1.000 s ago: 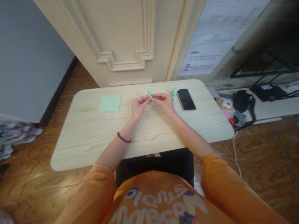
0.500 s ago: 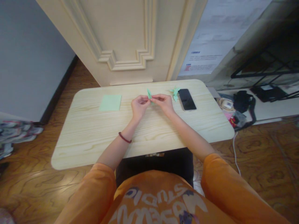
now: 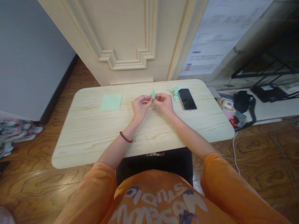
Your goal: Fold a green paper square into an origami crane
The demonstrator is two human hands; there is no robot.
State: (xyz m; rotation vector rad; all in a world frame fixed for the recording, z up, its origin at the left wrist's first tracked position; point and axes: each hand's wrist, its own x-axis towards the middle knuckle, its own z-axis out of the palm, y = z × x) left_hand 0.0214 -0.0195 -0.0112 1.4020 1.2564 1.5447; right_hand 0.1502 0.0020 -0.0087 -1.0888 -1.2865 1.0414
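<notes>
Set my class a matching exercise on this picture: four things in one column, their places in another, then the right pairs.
Things:
1 phone
2 green paper square
3 red bracelet
4 folded paper

Places:
A around the left arm
B pinched between left hand and right hand
C flat on the table's left side
D on the table's right side

Pairs: 1-D, 2-C, 3-A, 4-B

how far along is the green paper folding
Done: a folded pale green origami figure sits on the light wood-grain table. In hand: a small folded pale green paper piece is pinched between the left hand and right hand. Left: a flat pale green paper square lies unfolded.
</notes>
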